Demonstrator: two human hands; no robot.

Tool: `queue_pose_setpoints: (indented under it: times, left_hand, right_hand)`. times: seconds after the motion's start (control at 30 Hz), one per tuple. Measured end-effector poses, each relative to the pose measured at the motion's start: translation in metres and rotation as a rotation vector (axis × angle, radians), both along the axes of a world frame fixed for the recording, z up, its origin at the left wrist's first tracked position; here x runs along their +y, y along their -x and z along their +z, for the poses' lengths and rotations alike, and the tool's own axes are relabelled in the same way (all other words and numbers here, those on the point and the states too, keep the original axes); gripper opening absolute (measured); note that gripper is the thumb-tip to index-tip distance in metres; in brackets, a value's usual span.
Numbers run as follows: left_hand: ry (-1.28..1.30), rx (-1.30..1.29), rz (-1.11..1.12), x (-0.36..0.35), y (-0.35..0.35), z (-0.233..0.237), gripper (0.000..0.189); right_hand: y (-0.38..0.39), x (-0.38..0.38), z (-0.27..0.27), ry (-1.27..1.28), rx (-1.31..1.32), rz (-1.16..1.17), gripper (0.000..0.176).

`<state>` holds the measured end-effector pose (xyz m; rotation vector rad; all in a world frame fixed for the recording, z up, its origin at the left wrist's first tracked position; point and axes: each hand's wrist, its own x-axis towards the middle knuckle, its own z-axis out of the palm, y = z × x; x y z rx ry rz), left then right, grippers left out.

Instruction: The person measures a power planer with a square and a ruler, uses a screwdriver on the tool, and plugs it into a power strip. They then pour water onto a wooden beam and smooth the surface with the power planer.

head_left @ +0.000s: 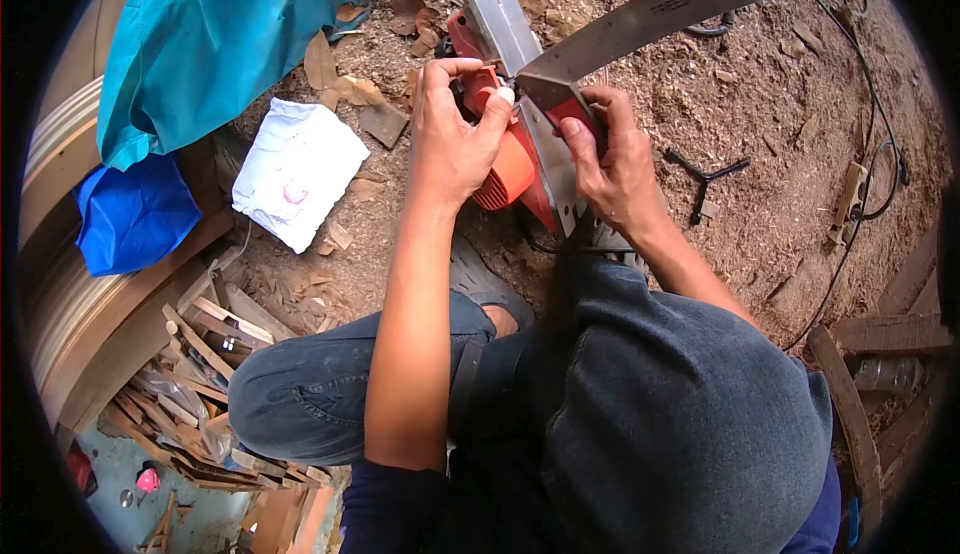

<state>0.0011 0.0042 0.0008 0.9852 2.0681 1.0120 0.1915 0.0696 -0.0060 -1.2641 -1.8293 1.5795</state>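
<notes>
An orange power planer (510, 169) with a bare metal base plate (503, 26) lies turned over on the sawdust-covered ground in front of my knees. My left hand (455, 134) grips its orange body from the left, fingers curled over the top. My right hand (612, 159) pinches a small red piece (574, 112) against the planer's metal edge. A long curved steel blade (680, 4) runs from that spot up to the right, its near end resting by my right fingers.
A white cloth (298, 169) lies to the left, with teal and blue tarps (200, 44) behind it. Scrap wood strips (200, 354) pile at lower left. A black three-armed wrench (705, 176) and a cable (850, 224) lie to the right, near wooden boards (880, 354).
</notes>
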Motion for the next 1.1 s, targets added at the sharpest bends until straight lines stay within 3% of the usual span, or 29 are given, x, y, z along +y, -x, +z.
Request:
queue_pose_setpoints:
  times: [0.37,1.1]
  left_hand:
    - [0.014,-0.016,0.016,0.000,0.000,-0.002,0.040]
    - [0.010,0.001,0.005,0.001,0.000,-0.001,0.041]
  right_hand:
    - [0.004,-0.014,-0.019,-0.143,0.090,-0.075,0.032]
    - [0.005,-0.011,-0.005,-0.113,0.022,-0.008,0.031]
